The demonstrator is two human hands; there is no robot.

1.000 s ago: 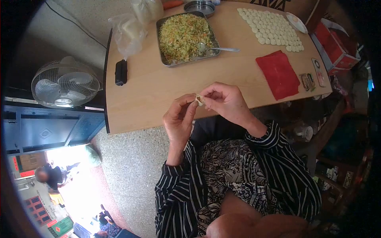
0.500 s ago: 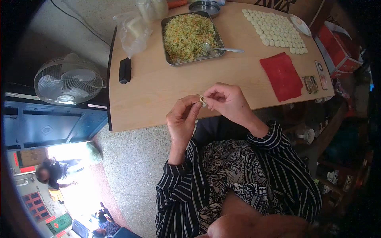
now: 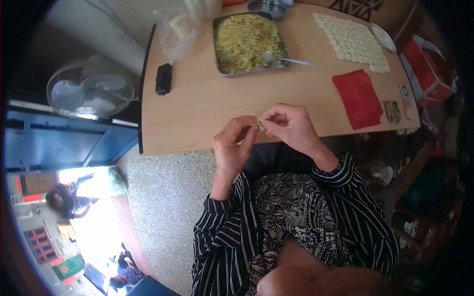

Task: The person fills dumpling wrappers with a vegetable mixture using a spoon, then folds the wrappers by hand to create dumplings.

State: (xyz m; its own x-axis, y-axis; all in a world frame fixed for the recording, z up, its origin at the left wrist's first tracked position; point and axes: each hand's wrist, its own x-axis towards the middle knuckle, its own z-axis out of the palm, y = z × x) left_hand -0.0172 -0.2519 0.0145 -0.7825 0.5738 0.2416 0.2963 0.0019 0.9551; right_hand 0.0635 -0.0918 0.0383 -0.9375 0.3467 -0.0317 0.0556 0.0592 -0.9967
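Above the table's near edge, both my hands pinch a small pale dumpling (image 3: 261, 124) between thumbs and fingertips. My left hand (image 3: 234, 141) grips it from the left, thumb and forefinger closed on the dough. From the right, my right hand (image 3: 292, 127) presses its fingertips on the same piece, and the fingers partly cover it. Beyond my hands, a metal tray (image 3: 215, 53) holds chopped vegetable filling (image 3: 251, 40) with a spoon (image 3: 295, 61) resting in it. Rows of small round dough pieces (image 3: 351, 42) lie at the far right of the table.
A red cloth (image 3: 357, 99) and small packets (image 3: 392, 112) lie on the table's right side. On its left are a black object (image 3: 164, 79) and a plastic bag (image 3: 177, 37). A fan (image 3: 91, 92) stands left; two people are visible at lower left.
The view has shifted slightly, so the table and its things sit a little farther right. Both hands stay together on the dumpling, with only small finger movement.
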